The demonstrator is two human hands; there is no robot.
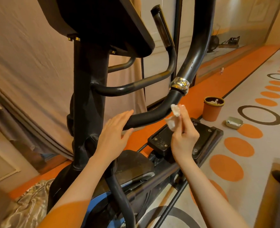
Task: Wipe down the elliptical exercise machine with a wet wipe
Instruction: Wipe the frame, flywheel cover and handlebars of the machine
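The black elliptical machine (88, 89) fills the middle of the view, its console overhead and a curved black handle arm (149, 116) sweeping right to a chrome joint (179, 84). My left hand (114, 134) lies flat, fingers together, against the low end of that arm. My right hand (184, 135) pinches a crumpled white wet wipe (174, 116) just right of the arm, apart from it. Below my right hand is a black pedal (202, 137).
An orange bin (212, 109) with used wipes stands on the floor at right, with a small open wipe pack (234, 123) beside it. Beige curtains hang on the left. The floor has an orange strip and orange dots.
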